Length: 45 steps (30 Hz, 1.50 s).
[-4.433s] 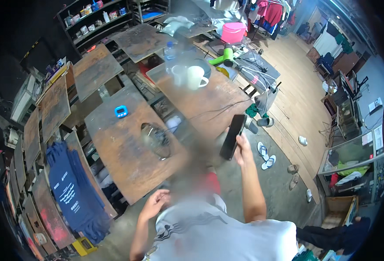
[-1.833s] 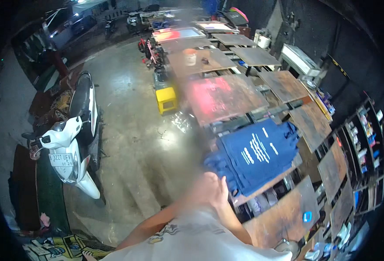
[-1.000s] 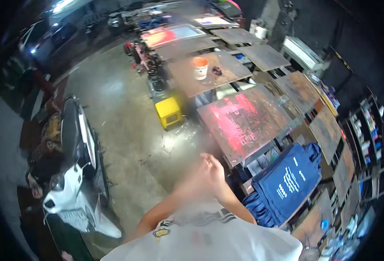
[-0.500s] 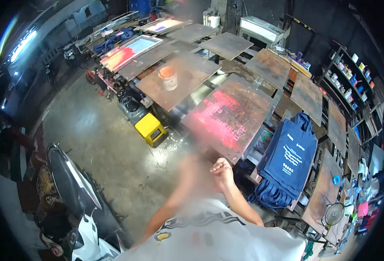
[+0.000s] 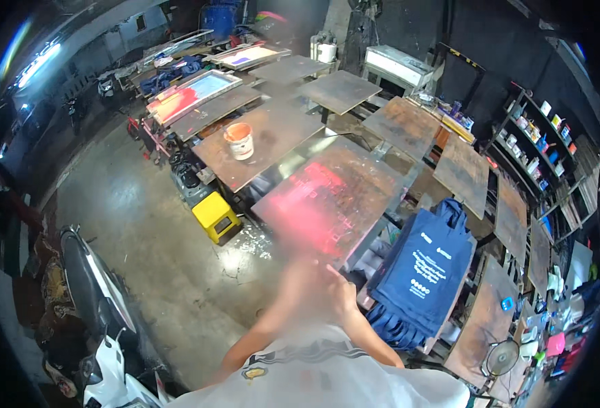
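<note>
Both my hands are close together in front of my shirt, near the front edge of a pink-stained board [image 5: 371, 180]. A hazy smear in the picture covers most of my left hand [image 5: 298, 282], and its fingers cannot be made out. Beside it, my right hand [image 5: 341, 291] shows its back, with the fingers bent in toward the left hand. Whatever the right fingers hold, if anything, is hidden in the haze. To the right of my right hand lies a stack of dark blue tote bags [image 5: 419, 262] with white print on the top one.
A white tub with orange paint marks [image 5: 239, 141] stands on the board beyond. Below it sits a yellow-and-black machine [image 5: 215, 216] on the floor. A white motorbike [image 5: 113, 367] is at lower left, a fan [image 5: 501, 358] at lower right. A shelf of bottles [image 5: 535, 143] stands far right.
The view has tilted, so the boards and bags sit further left and lower. My right hand has turned from curled fingers facing up to its back showing, closer to my left hand.
</note>
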Tool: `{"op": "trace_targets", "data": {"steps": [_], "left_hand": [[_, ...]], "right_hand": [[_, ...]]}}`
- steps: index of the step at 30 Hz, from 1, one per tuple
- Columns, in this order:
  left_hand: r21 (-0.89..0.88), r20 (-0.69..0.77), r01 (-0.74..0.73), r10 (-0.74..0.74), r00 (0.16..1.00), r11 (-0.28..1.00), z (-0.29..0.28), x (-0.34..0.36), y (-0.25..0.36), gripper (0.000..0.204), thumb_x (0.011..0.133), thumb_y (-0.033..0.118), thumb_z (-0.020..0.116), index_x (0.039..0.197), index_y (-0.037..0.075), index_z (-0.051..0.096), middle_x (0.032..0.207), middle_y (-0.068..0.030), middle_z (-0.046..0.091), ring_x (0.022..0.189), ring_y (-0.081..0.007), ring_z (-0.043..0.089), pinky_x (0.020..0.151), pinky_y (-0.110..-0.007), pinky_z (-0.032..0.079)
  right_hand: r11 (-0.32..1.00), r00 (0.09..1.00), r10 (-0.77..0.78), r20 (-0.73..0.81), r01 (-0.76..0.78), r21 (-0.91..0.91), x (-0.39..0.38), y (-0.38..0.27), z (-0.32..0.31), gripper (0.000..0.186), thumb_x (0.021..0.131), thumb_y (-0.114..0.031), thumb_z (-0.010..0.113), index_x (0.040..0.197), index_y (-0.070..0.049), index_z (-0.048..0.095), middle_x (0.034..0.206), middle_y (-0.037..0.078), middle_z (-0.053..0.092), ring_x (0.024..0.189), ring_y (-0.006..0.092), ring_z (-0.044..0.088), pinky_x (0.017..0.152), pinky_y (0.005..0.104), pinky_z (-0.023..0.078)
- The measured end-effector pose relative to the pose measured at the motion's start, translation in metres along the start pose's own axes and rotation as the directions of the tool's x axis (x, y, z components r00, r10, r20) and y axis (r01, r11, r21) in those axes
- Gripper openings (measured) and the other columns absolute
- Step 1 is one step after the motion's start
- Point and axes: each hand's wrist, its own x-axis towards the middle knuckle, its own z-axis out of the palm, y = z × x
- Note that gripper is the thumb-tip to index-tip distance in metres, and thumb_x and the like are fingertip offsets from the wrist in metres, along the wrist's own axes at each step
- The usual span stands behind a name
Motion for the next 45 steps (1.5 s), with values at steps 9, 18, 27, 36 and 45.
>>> {"op": "trace_targets", "data": {"steps": [9, 18, 27, 36, 45], "left_hand": [[0.369, -0.093, 0.066, -0.034, 0.995, 0.927, 0.1, -0.001, -0.084, 0.034, 0.097, 0.006, 0.043, 0.117, 0.0, 0.069, 0.092, -0.0105, 0.066, 0.052, -0.0095, 0.05, 0.064, -0.024, 0.048], [0.402, 0.565, 0.067, -0.305, 0.767, 0.913, 0.204, -0.029, -0.109, 0.052, 0.105, 0.04, 0.046, 0.143, 0.005, 0.041, 0.125, -0.0064, 0.057, 0.107, -0.0142, 0.059, 0.087, -0.027, 0.048], [0.162, 0.515, 0.702, -0.666, 0.539, 0.693, 0.18, -0.059, -0.135, 0.044, 0.09, 0.044, 0.058, 0.114, 0.008, 0.056, 0.121, -0.0077, 0.053, 0.113, -0.0181, 0.053, 0.097, -0.04, 0.042], [0.222, 0.671, -0.074, -0.097, 0.736, 0.972, 0.222, -0.039, -0.021, 0.044, 0.096, 0.044, 0.06, 0.11, 0.002, 0.065, 0.097, -0.0064, 0.065, 0.084, -0.0137, 0.063, 0.079, -0.032, 0.051], [-0.347, 0.686, 0.823, -0.476, 0.55, 0.449, 0.156, -0.006, -0.077, 0.052, 0.101, 0.061, 0.033, 0.134, 0.025, 0.05, 0.136, -0.0021, 0.052, 0.124, -0.0228, 0.053, 0.099, -0.048, 0.047]], "right_hand": [[0.976, 0.98, -0.2, 0.009, 0.199, 0.091, -0.044, -0.072, -0.109, 0.026, 0.099, -0.027, 0.059, 0.105, -0.003, 0.066, 0.094, 0.003, 0.067, 0.086, 0.0135, 0.063, 0.074, 0.0259, 0.051], [0.793, 0.902, -0.394, 0.178, 0.235, 0.562, -0.069, -0.1, -0.203, 0.059, 0.102, -0.043, 0.045, 0.148, -0.006, 0.037, 0.151, 0.006, 0.037, 0.101, 0.0236, 0.057, 0.075, 0.0328, 0.052], [0.694, 0.687, -0.476, 0.549, -0.09, 0.715, -0.074, -0.121, -0.18, 0.08, 0.097, -0.06, 0.047, 0.147, 0.001, 0.034, 0.158, 0.024, 0.022, 0.11, 0.0338, 0.06, 0.074, 0.0343, 0.055], [0.766, 0.693, -0.477, 0.541, 0.026, 0.643, -0.057, -0.103, -0.157, 0.067, 0.104, -0.053, 0.033, 0.14, 0.003, 0.038, 0.128, 0.03, 0.057, 0.073, 0.0302, 0.07, 0.062, 0.0336, 0.059], [0.618, 0.861, -0.427, 0.278, 0.053, 0.785, -0.032, -0.091, -0.107, 0.061, 0.101, -0.05, 0.044, 0.142, -0.006, 0.043, 0.145, 0.021, 0.046, 0.129, 0.0417, 0.049, 0.097, 0.0503, 0.05]]}}
